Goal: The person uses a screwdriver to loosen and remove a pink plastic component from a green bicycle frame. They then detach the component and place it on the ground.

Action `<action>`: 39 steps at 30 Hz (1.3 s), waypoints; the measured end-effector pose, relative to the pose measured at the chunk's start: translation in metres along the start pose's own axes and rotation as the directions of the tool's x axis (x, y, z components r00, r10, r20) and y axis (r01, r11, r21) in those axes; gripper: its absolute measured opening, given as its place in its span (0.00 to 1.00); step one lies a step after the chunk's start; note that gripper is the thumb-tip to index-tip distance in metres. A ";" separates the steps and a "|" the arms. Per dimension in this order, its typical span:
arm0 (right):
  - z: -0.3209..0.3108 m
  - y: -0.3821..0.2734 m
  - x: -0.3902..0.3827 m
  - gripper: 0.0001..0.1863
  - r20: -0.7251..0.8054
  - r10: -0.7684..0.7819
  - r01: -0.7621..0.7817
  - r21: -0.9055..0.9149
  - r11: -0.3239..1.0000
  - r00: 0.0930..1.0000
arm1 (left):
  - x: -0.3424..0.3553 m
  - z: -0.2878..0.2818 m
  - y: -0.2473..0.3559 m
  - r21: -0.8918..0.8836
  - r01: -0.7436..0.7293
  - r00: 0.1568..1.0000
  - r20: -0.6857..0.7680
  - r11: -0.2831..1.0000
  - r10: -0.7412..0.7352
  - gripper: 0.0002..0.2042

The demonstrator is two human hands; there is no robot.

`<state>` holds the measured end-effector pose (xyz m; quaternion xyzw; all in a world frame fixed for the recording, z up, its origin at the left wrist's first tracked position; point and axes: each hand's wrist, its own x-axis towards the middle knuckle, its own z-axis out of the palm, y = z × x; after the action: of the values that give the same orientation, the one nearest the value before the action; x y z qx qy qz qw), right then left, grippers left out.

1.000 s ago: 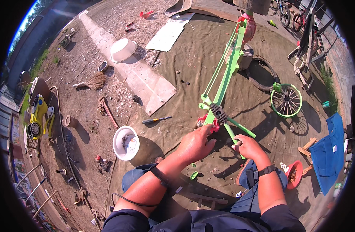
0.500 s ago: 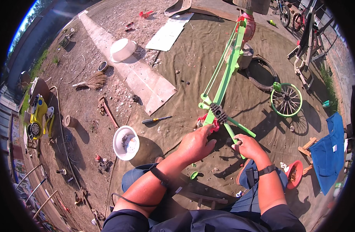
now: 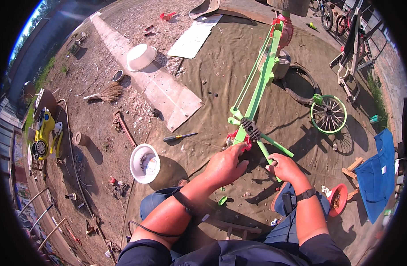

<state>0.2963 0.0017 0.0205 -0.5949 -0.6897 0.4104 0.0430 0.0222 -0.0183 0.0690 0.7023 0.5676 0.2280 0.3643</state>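
Observation:
A light green bicycle frame [image 3: 262, 82] lies upside down on a brown tarp [image 3: 221, 71], its far end propped on a grey block. My left hand [image 3: 225, 165] presses on the pink part [image 3: 244, 142] at the frame's near end, below a black toothed pedal [image 3: 251, 128]. My right hand [image 3: 283, 167] is closed around the green fork leg [image 3: 274, 153] that points toward me. A screwdriver [image 3: 179, 137] with a black handle lies on the tarp to the left of my left hand.
A white bowl [image 3: 144, 163] with small parts sits at my left knee. A green-rimmed small wheel [image 3: 328, 114] and a black tyre [image 3: 301, 84] lie to the right. A red bowl [image 3: 338, 199], blue cloth [image 3: 377, 170], a long board [image 3: 154, 86] and another white bowl [image 3: 140, 56] surround me.

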 end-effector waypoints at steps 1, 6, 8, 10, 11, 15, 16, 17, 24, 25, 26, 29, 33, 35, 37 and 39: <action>0.001 0.001 0.000 0.18 0.003 0.003 -0.003 0.008 1.000 1.000 | 0.000 0.000 0.000 0.002 0.002 1.000 0.002 1.000 -0.002 0.25; 0.001 0.004 0.000 0.18 0.005 -0.005 0.005 0.022 1.000 1.000 | 0.000 0.002 -0.001 0.002 0.000 1.000 -0.008 1.000 0.000 0.25; 0.002 0.004 0.001 0.18 0.002 -0.008 0.008 0.014 1.000 1.000 | 0.001 0.002 -0.001 0.002 -0.002 1.000 -0.005 1.000 0.002 0.25; 0.002 0.006 0.001 0.18 0.004 -0.009 0.009 0.022 1.000 1.000 | 0.001 0.002 -0.001 0.001 -0.007 1.000 -0.004 1.000 0.007 0.25; 0.003 0.006 0.002 0.18 0.006 -0.011 0.011 0.027 1.000 1.000 | 0.000 0.003 -0.002 -0.001 -0.010 1.000 -0.011 1.000 0.010 0.24; 0.004 0.007 0.002 0.18 -0.005 -0.011 0.011 0.032 0.999 1.000 | 0.000 0.003 -0.001 0.014 0.004 1.000 0.009 1.000 -0.004 0.24; 0.003 0.007 0.001 0.18 -0.006 -0.001 0.001 0.029 1.000 1.000 | 0.000 0.003 0.001 0.023 0.013 1.000 0.025 1.000 -0.014 0.23; 0.003 0.005 0.001 0.18 -0.005 0.006 -0.006 0.027 1.000 1.000 | 0.000 0.004 -0.002 0.033 -0.005 1.000 0.028 0.999 0.004 0.23; 0.002 0.002 0.001 0.19 -0.003 0.005 -0.005 -0.007 1.000 1.000 | -0.002 0.008 -0.009 0.073 -0.069 0.991 0.123 0.995 0.059 0.27; 0.002 0.000 0.001 0.19 -0.001 0.003 -0.003 -0.003 1.000 1.000 | -0.002 0.009 -0.011 0.077 -0.081 0.990 0.120 0.994 0.072 0.27; 0.001 0.000 0.001 0.19 -0.001 0.002 -0.002 0.000 1.000 1.000 | -0.002 0.011 -0.012 0.086 -0.088 0.989 0.128 0.992 0.077 0.27; 0.001 0.001 0.001 0.19 0.005 -0.005 0.005 0.018 1.000 1.000 | -0.002 0.015 -0.016 0.107 -0.108 0.985 0.146 0.988 0.092 0.27; 0.003 0.007 0.003 0.20 0.009 -0.004 0.004 0.044 0.999 1.000 | -0.003 0.019 -0.019 0.131 -0.131 0.982 0.152 0.983 0.111 0.27; 0.002 0.004 0.002 0.20 0.018 0.010 -0.011 0.044 0.999 1.000 | -0.004 0.019 -0.020 0.139 -0.130 0.981 0.161 0.982 0.107 0.27; 0.003 0.004 0.002 0.20 0.012 -0.001 0.001 0.046 0.999 1.000 | -0.004 0.018 -0.018 0.142 -0.120 0.980 0.177 0.983 0.094 0.26; 0.002 0.005 0.002 0.20 0.005 -0.010 0.010 0.045 0.999 1.000 | -0.003 0.013 -0.011 0.148 -0.049 0.972 0.234 0.988 0.013 0.27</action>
<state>0.2987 0.0021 0.0147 -0.5893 -0.6835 0.4271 0.0565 0.0242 -0.0234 0.0523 0.7587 0.5260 0.1058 0.3695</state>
